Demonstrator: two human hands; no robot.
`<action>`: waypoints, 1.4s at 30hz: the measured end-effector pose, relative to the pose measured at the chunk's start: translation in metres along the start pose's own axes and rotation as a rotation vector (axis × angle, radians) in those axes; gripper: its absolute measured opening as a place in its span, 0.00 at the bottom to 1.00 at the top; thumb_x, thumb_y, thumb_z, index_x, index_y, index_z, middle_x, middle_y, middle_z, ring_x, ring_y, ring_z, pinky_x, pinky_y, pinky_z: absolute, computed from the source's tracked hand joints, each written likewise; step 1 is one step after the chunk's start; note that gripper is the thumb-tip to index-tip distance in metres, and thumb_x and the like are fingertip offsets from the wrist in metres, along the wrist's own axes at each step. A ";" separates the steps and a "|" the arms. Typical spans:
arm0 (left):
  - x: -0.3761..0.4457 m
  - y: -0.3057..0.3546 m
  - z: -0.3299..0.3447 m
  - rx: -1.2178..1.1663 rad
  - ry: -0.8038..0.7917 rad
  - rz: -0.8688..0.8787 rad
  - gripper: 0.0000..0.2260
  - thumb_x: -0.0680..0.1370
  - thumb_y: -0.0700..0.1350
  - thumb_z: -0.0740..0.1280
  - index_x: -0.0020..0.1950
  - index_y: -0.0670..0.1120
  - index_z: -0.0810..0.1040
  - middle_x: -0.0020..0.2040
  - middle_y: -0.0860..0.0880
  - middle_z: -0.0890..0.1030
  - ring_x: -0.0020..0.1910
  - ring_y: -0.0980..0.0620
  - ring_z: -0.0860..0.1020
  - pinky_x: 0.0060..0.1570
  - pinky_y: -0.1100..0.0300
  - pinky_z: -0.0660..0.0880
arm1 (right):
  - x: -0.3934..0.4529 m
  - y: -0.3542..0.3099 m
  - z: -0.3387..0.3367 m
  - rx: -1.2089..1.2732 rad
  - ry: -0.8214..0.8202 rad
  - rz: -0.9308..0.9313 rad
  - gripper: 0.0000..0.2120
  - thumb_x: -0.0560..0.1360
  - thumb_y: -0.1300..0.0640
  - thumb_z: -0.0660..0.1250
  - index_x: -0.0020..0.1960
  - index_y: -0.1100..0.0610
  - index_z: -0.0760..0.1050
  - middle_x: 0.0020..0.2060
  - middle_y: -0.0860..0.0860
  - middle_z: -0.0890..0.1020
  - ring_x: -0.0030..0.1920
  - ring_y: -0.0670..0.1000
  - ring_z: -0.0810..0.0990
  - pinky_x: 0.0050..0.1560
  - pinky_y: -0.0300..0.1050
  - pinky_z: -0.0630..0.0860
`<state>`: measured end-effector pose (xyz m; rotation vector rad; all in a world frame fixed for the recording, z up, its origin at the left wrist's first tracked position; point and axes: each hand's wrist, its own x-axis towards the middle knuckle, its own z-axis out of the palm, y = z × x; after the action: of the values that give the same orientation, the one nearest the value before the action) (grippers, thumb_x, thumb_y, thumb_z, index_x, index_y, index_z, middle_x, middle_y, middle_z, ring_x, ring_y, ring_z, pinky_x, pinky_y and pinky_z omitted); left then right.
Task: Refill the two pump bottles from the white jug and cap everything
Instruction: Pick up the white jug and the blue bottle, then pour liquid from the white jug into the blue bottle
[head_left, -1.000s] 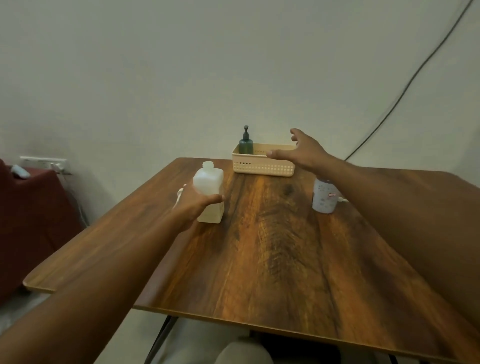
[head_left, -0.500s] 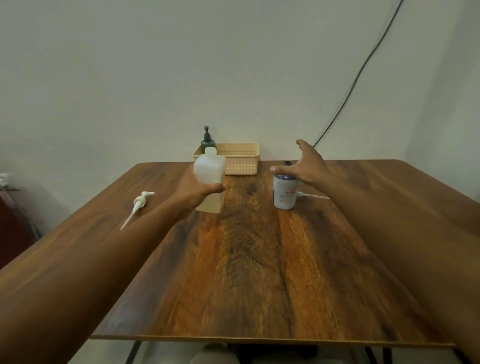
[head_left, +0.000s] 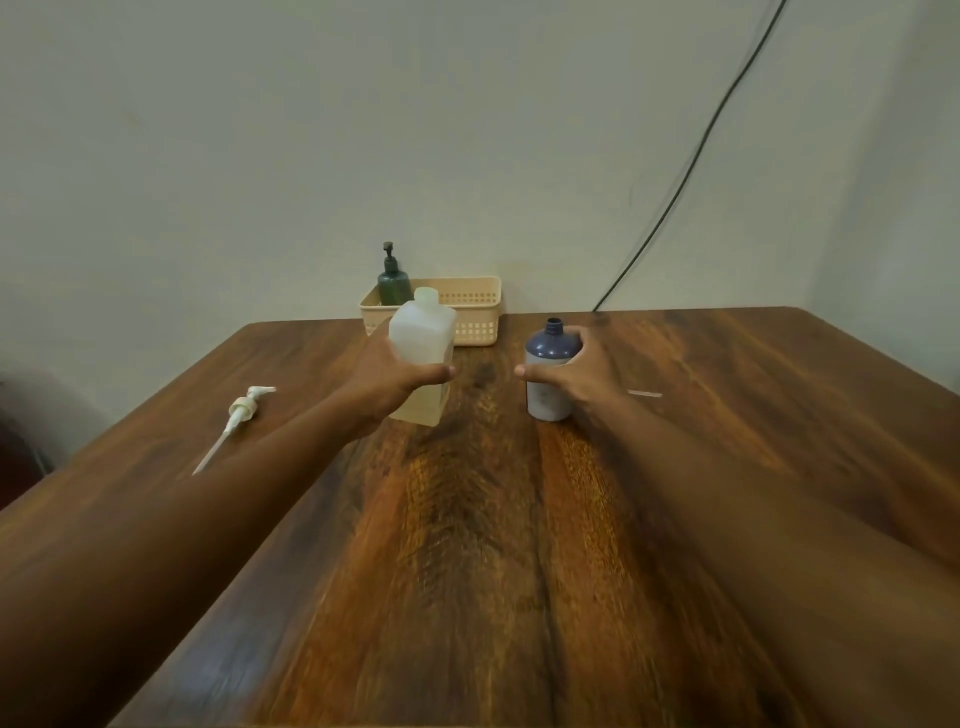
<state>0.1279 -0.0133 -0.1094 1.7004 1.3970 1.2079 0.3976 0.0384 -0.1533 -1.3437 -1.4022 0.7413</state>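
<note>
Left hand grips uncapped white jug; right hand wraps open-necked blue bottle upright on table

Dim, warm, even indoor light, soft shadows beside objects on worktop, faint sheen on its wood, motion blur across near forearms, wide-angle bowing at edges, overall soft focus.

The jug sits in the left hand and the open bottle in the right hand, side by side but apart on the table. Behind the left hand stands the basket against the wall, with a pump bottle in its left end. A loose pump lies well left of the left hand, and a thin tube just right of the right hand.
</note>
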 end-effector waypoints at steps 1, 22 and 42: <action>0.001 0.000 0.001 0.005 0.001 0.003 0.40 0.68 0.47 0.82 0.76 0.50 0.65 0.66 0.46 0.75 0.65 0.44 0.75 0.66 0.40 0.75 | 0.002 0.001 0.002 0.006 0.014 0.001 0.43 0.53 0.42 0.87 0.63 0.47 0.71 0.53 0.41 0.79 0.55 0.46 0.79 0.45 0.38 0.74; -0.009 0.065 -0.021 0.109 -0.135 0.162 0.36 0.71 0.55 0.80 0.73 0.52 0.65 0.64 0.49 0.76 0.61 0.47 0.78 0.59 0.42 0.80 | -0.043 -0.067 -0.027 0.115 -0.104 -0.090 0.33 0.51 0.44 0.82 0.53 0.43 0.75 0.50 0.45 0.82 0.50 0.46 0.82 0.41 0.40 0.77; -0.031 0.123 -0.062 0.349 -0.347 0.339 0.29 0.74 0.51 0.77 0.73 0.54 0.71 0.60 0.52 0.79 0.56 0.51 0.79 0.48 0.60 0.78 | -0.081 -0.123 -0.042 -0.030 -0.262 -0.200 0.27 0.60 0.48 0.82 0.55 0.40 0.74 0.53 0.46 0.82 0.53 0.49 0.82 0.43 0.40 0.80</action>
<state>0.1191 -0.0793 0.0151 2.3346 1.1843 0.8043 0.3841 -0.0710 -0.0474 -1.1378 -1.7325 0.7847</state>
